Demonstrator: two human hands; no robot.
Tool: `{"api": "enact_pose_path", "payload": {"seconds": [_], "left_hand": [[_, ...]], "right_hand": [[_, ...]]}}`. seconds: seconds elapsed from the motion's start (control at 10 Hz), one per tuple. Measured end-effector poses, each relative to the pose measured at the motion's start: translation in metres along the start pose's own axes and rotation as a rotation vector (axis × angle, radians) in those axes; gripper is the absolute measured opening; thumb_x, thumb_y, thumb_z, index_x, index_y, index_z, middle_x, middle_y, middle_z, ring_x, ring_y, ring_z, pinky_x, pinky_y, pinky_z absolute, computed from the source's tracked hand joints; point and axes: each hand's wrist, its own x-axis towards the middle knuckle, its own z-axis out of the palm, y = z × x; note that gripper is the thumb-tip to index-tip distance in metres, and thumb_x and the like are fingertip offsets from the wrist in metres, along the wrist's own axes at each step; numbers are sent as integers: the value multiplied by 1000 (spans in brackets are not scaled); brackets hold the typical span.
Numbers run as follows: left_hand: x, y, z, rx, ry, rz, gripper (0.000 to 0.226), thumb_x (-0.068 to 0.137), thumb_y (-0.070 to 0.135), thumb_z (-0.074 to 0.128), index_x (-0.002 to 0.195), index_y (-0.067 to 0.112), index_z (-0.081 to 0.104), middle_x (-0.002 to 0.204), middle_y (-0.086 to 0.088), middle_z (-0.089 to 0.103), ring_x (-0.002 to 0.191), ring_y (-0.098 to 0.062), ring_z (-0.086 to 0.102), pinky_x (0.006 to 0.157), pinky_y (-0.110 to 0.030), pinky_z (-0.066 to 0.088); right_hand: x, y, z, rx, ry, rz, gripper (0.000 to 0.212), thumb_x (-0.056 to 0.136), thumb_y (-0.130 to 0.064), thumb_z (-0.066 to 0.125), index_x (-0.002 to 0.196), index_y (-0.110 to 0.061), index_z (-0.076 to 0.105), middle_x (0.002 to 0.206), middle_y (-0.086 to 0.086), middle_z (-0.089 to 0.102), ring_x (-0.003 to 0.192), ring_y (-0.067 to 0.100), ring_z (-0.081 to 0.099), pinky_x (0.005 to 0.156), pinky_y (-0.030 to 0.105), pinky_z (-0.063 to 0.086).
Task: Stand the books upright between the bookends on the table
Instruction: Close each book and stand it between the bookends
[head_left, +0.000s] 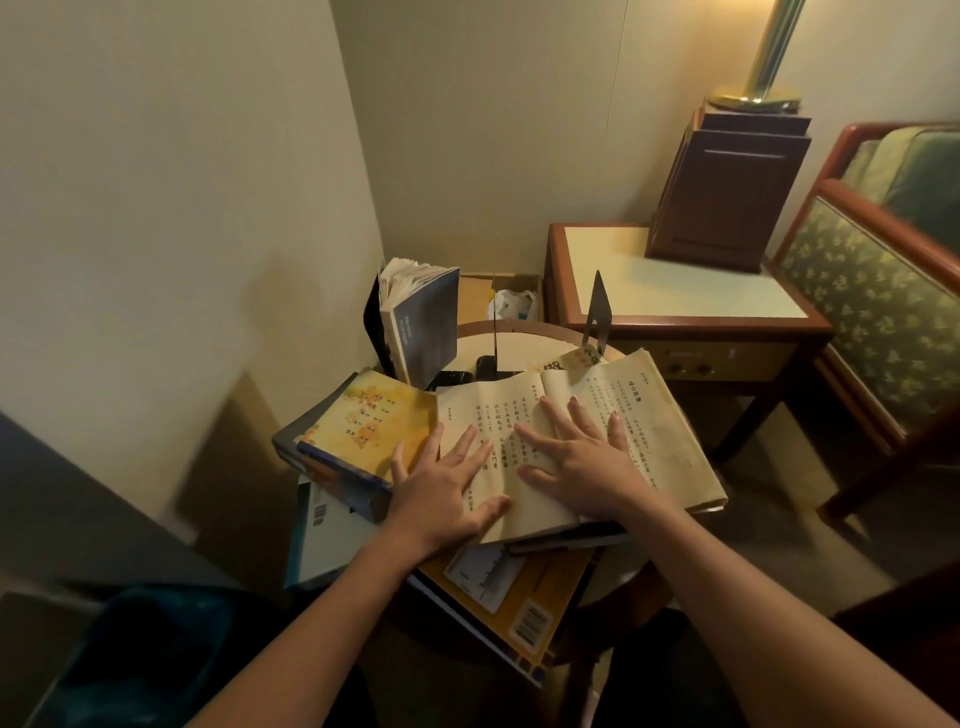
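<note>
Pressing the open book (649, 415) with left hand (441, 483) and right hand (582, 457), each grip spread flat, a person should close it squarely before standing it upright.

Open book (613, 415) at frame centre atop a pile of books (524, 603) on the worktop (524, 343), left hand (441, 483) and right hand (582, 457) flat on its pages, closed book (363, 421) left of it, upright book (423, 327) and bookends (598, 306) behind, side table (675, 286) upper right.
</note>
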Motion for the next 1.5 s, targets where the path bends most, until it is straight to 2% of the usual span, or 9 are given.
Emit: {"api": "enact_pose_path", "payload": {"seconds": [0.2,0.4,0.7,0.9,1.0,1.1,1.2,1.3,1.5], "left_hand": [[51,2,-21,-3,13,-91,66,94,72,34,155,48,20,167,15,10,155,-29,1,117,-69,-1],[46,10,-22,-23,30,-138,53,102,61,27,153,47,28,167,12,14,155,-28,0,117,-69,-3],[-7,21,-20,93,-91,1,64,103,59,22,160,35,7,166,18,0,155,-19,-8,114,-68,-13],[57,10,-39,124,-110,13,62,104,57,26,160,31,16,167,13,11,156,-22,-1,114,-71,-11],[77,5,-48,84,-108,16,60,104,55,30,158,30,23,166,10,18,156,-23,4,117,-68,-7],[82,-6,-48,-12,-83,-22,70,99,65,36,158,30,26,165,8,24,154,-28,14,120,-65,1],[84,-20,-46,-127,-101,-136,90,86,81,42,157,29,26,162,2,33,151,-32,23,119,-64,9],[86,-29,-44,-195,-93,-173,98,78,87,47,155,29,32,157,0,41,145,-30,32,118,-62,19],[88,-36,-39,-430,17,-209,96,67,82,66,146,31,44,145,0,50,133,-26,46,111,-49,31]], "right_hand": [[-3,-2,-1,-13,2,3,65,93,-74,32,151,-59,9,164,-11,-20,149,25,-26,113,67,-18],[-2,-3,-4,-5,-15,15,63,94,-73,33,151,-59,9,164,-12,-20,149,25,-26,113,67,-18],[-1,-2,-4,-6,-28,15,64,94,-73,33,151,-59,9,164,-12,-21,148,24,-27,112,66,-21],[-2,-3,-4,-38,-34,13,63,93,-75,30,150,-60,6,164,-12,-22,148,24,-26,113,66,-19],[-1,-3,-7,-28,-68,25,63,93,-75,30,149,-61,6,163,-13,-22,148,24,-27,113,66,-19],[0,-3,-8,-33,-77,25,63,93,-75,29,149,-62,3,162,-14,-24,147,24,-28,113,66,-19],[0,-2,-7,-41,-69,20,63,92,-76,27,148,-63,2,162,-14,-25,147,24,-29,113,66,-20],[0,-1,-4,-35,-59,25,63,92,-77,27,148,-64,2,162,-15,-25,146,23,-30,113,66,-20],[1,-1,-3,-35,-49,29,62,92,-77,27,147,-65,1,160,-17,-27,146,22,-30,113,65,-21]]}}
